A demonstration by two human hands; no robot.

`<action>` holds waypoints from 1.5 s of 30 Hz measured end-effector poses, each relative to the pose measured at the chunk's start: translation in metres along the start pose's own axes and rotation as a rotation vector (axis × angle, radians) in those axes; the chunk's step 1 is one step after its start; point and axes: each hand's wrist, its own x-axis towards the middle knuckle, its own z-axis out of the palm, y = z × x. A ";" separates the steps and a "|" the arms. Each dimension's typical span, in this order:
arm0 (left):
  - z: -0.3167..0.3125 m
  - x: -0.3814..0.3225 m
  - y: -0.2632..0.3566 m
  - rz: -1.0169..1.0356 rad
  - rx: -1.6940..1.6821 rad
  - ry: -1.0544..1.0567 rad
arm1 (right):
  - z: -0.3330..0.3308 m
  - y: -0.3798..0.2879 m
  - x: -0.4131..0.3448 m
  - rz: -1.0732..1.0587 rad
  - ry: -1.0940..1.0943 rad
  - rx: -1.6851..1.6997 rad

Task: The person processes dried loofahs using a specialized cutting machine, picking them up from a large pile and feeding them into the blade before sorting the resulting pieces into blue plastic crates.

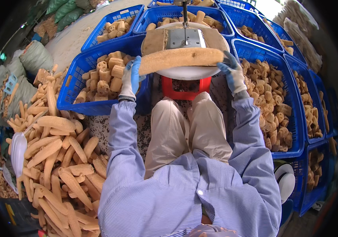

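A long dried loofah (183,58) spans from one of my hands to the other, lying level over the front of a cutting machine's metal plate (185,38). My left hand (132,76), in a blue and white glove, grips its left end. At the right end, the gloved fingers of my right hand (231,71) touch or hold the tip. A thin upright blade (185,37) meets the plate just behind the loofah. Wooden boards (152,41) flank the plate on a round white base (183,74), above a red plastic stool (186,93).
A blue crate (98,108) of cut loofah pieces (105,75) stands at the left; another blue crate (297,139) with pieces (271,97) stands at the right. Several more crates sit behind and farther right. Whole loofahs (49,151) are heaped at the lower left, near stuffed sacks (35,57).
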 end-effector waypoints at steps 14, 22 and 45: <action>0.106 -0.079 -0.014 0.056 -0.102 -0.364 | -0.063 -0.019 -0.099 0.029 0.292 0.673; 0.173 -0.124 -0.014 0.384 -0.148 -0.550 | -0.124 -0.035 -0.154 0.005 0.470 0.676; 0.234 -0.135 -0.048 -0.091 -0.349 -0.936 | -0.193 -0.039 -0.239 -0.354 0.417 0.702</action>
